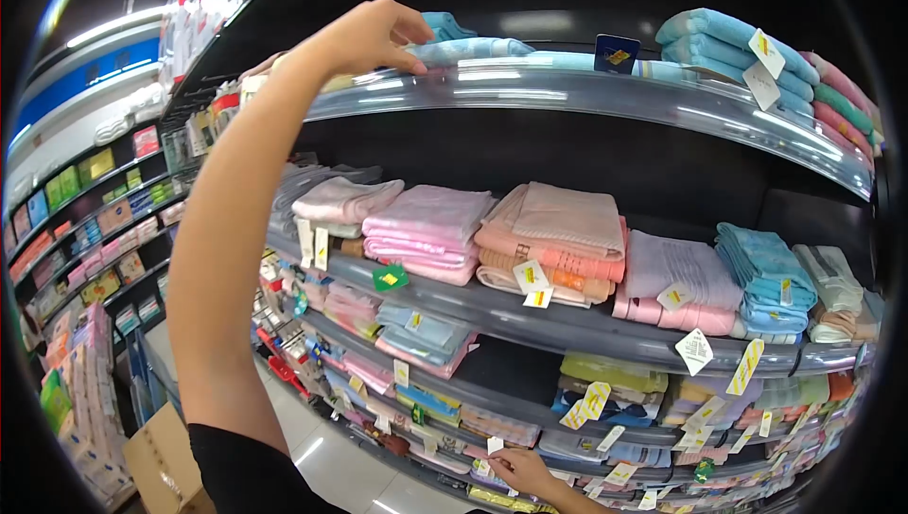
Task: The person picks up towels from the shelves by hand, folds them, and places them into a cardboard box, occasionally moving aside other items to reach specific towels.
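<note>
My left hand [382, 32] reaches up to the top shelf. Its thumb and fingers curl round the near end of a folded light blue towel [478, 49], and a darker blue towel [445, 26] lies just behind. Low down, my right hand [522, 470] is at a lower shelf, its fingers pinched together at a small white tag [495, 445]. A folded patterned towel [501, 426] lies right behind that tag.
Folded pink towels [430, 221], peach towels [558, 221] and blue towels [768, 273] line the middle shelf. Blue towels [728, 51] are stacked at the top right. A clear plastic rail [567, 88] edges the top shelf. A cardboard box [168, 462] stands at lower left.
</note>
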Tool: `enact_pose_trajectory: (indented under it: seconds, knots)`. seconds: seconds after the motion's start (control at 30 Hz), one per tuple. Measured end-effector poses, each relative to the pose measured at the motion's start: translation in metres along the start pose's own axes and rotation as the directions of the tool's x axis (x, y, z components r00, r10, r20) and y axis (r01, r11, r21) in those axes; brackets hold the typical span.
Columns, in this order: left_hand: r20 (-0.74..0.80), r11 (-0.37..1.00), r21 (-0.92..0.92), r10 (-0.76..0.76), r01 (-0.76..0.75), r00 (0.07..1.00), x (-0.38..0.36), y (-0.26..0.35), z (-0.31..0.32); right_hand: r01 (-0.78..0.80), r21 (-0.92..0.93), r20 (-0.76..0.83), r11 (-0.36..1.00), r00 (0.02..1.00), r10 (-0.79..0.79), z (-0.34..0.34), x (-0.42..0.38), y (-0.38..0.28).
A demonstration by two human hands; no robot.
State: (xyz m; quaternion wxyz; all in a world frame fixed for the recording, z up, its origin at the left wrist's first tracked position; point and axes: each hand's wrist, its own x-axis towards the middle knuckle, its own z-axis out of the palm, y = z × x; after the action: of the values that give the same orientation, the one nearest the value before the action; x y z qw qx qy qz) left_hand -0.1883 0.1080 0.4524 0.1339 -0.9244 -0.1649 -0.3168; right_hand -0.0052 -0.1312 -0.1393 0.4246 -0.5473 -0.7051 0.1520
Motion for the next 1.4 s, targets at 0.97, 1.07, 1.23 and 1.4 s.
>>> enact_pose_trajectory:
  seconds: [0.97, 1.07, 1.23, 1.4]
  knots:
    - [-0.077, 0.813, -0.543, -0.299, 0.211, 0.951, 0.109, -0.085, 0.001, -0.448, 0.094, -0.184, 0.889, 0.87, 0.457, 0.041, 0.053, 0.008]
    - [-0.104, 0.8, -0.56, -0.326, 0.216, 0.94, 0.128, -0.083, -0.012, -0.453, 0.041, -0.242, 0.891, 0.86, 0.449, 0.044, 0.053, 0.017]
    - [-0.399, 0.926, -0.367, -0.074, -0.085, 0.914, 0.171, -0.037, -0.013, -0.521, 0.068, -0.155, 0.851, 0.837, 0.525, 0.028, 0.062, 0.006]
    - [0.12, 0.907, 0.013, 0.417, -0.422, 0.901, 0.152, 0.081, -0.015, -0.532, 0.106, -0.07, 0.84, 0.839, 0.54, 0.027, 0.067, 0.004]
